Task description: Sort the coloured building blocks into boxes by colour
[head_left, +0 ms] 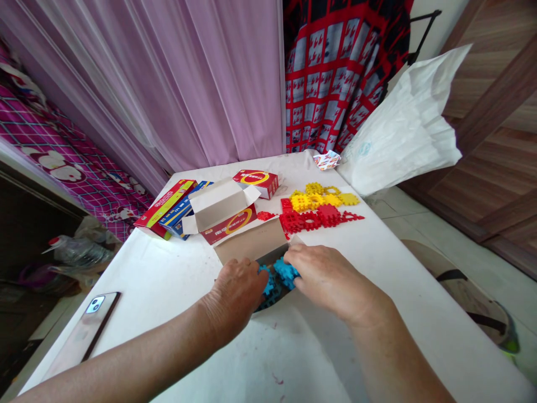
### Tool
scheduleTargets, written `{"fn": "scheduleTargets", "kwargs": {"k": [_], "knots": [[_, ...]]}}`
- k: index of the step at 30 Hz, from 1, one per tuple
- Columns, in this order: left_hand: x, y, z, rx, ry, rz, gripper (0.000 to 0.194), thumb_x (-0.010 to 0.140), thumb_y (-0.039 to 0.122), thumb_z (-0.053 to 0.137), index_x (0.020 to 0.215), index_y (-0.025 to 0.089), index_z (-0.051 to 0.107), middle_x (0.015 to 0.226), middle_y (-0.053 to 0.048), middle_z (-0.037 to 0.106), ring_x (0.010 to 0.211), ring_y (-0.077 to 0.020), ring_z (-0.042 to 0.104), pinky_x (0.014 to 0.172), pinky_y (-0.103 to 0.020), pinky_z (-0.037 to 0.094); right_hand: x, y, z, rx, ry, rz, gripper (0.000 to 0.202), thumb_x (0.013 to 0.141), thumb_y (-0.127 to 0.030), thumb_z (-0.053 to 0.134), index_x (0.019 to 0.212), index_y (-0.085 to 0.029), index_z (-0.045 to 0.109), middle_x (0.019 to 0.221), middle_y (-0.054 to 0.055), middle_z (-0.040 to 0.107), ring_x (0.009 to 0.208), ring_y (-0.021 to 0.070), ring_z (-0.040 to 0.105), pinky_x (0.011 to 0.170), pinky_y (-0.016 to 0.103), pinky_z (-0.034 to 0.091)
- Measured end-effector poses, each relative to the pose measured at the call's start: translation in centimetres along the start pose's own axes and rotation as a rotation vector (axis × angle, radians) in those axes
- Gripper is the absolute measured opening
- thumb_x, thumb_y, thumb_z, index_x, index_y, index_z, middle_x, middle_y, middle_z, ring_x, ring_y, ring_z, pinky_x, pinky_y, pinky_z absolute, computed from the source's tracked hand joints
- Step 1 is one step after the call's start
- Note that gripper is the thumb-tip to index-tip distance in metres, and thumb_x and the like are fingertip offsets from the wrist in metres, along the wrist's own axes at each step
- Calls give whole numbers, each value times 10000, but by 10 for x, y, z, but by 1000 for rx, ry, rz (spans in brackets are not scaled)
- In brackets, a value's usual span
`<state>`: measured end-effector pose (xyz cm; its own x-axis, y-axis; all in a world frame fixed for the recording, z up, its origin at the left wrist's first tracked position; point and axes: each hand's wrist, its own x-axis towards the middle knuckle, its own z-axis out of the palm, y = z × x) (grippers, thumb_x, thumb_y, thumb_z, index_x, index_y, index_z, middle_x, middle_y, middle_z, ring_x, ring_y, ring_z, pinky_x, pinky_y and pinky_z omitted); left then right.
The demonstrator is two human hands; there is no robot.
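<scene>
Table point(176, 280) with a white top fills most of the view, and behind it hang a pink curtain point(188, 78) and a red checked cloth point(335, 67). A large white paper bag point(403, 134) lies at the far right edge. Near the middle stands an open carton point(226, 215) with its flaps up, next to flat boxes point(172, 207) in red, yellow and blue, and a small red box point(257, 182) behind it. A phone point(90, 324) lies near the left edge. Red pieces point(314, 218) and yellow pieces point(319, 198) are grouped beside the carton.

The blue pieces point(282, 274) are just in front of the carton, between the two hands. The left hand point(237, 294) is curled over them from the left, and the right hand point(327, 277) presses on them from the right with bent fingers. Both hands are partly closed on the cluster, but how firmly I cannot tell.

If the hands squeeze unevenly, I think the joined blue pieces could come apart, or push into the carton and tip it.
</scene>
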<state>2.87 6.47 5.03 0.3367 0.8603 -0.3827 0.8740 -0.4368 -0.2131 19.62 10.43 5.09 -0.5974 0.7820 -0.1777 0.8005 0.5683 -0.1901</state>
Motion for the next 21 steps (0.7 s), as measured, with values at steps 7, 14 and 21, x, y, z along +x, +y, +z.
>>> {"fn": "scheduleTargets", "kwargs": {"k": [7, 14, 21], "knots": [[-2, 0, 2, -27, -38, -36, 248, 830, 315, 634, 1028, 169, 607, 1009, -101, 676, 958, -278, 648, 789, -394, 502, 1, 1, -2, -52, -12, 43, 178, 793, -115, 531, 832, -196, 685, 907, 69, 699, 848, 199, 653, 632, 269, 359], [-5, -5, 2, -77, -52, -19, 311, 805, 369, 660, 1041, 175, 599, 1040, -94, 668, 967, -283, 649, 802, -407, 521, 2, 5, -3, -43, -1, 64, 152, 821, -151, 526, 826, -207, 667, 861, 58, 708, 810, 196, 652, 612, 271, 339], [-1, -7, -8, -14, 52, -14, 117, 861, 214, 562, 955, 202, 631, 920, -64, 650, 827, -240, 677, 663, -340, 517, -2, 19, -8, 6, 96, 93, 135, 856, -226, 528, 842, -235, 662, 813, 24, 701, 775, 175, 634, 608, 269, 322]]}}
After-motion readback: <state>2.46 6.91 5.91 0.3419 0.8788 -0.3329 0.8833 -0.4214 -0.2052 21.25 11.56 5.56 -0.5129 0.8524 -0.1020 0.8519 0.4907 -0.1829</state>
